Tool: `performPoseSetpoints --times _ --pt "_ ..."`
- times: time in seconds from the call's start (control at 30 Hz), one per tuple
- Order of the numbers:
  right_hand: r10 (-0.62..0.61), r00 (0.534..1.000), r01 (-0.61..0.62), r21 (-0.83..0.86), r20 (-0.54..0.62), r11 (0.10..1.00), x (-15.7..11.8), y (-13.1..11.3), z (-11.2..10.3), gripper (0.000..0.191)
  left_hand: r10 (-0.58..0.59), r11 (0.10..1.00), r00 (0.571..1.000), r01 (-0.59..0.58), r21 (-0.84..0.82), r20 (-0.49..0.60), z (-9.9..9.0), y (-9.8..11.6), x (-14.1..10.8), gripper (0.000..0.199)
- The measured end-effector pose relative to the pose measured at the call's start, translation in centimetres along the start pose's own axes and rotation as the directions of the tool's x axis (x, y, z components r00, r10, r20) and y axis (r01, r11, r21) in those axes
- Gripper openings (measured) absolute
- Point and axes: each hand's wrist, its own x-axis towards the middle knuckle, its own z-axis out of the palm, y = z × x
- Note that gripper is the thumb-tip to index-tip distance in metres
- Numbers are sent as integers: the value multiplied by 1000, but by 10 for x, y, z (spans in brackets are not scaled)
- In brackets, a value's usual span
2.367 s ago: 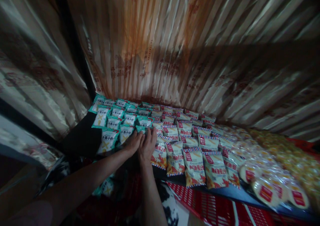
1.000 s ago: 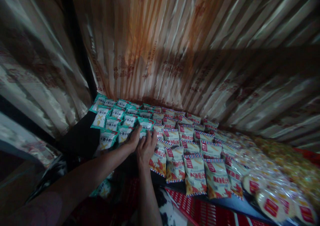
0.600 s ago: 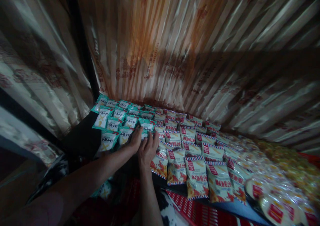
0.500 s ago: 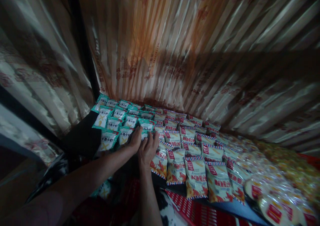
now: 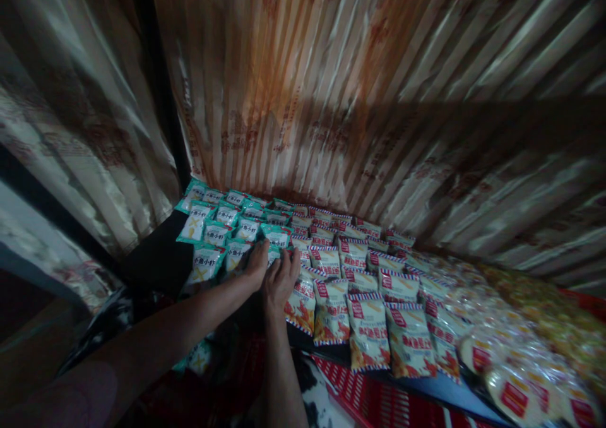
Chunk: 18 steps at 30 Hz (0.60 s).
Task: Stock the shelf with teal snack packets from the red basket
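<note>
My left hand (image 5: 257, 266) and my right hand (image 5: 283, 281) are close together at the front of a group of green-and-white snack packets (image 5: 247, 229). Between them, a green-edged snack packet (image 5: 273, 255) is partly covered by my fingers. The left hand grips its left side, with the fingertips mostly hidden. My right fingers are bent over its right side. Just to the left lies another green packet (image 5: 235, 254). Right beside my right hand begin rows of cream-and-red snack packets (image 5: 331, 311) with striped edges.
A dark board (image 5: 158, 254) carries the packets. Round clear-wrapped snacks (image 5: 514, 398) and yellow-wrapped ones (image 5: 534, 308) lie to the right. A red plastic crate (image 5: 374, 399) is below. Crinkled printed sheeting (image 5: 293, 87) hangs behind, with a dark post (image 5: 158, 68) at left.
Both hands stay at the same packet, with hardly any movement. The view has shifted very slightly.
</note>
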Motion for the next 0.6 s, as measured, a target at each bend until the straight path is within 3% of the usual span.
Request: performPoseSetpoints --times 0.23,0.43,0.6 --pt "-1 1000 1 -7 21 1000 0 -1 -4 41 -26 999 999 26 32 -21 -12 -1 -47 47" --pt "-54 998 54 -25 17 998 2 -11 -10 40 251 967 966 -248 62 -55 -50 -17 -89 39" --pt "-143 990 143 5 1 990 1 -24 -18 38 301 953 953 -298 61 -37 -73 -28 -102 37"
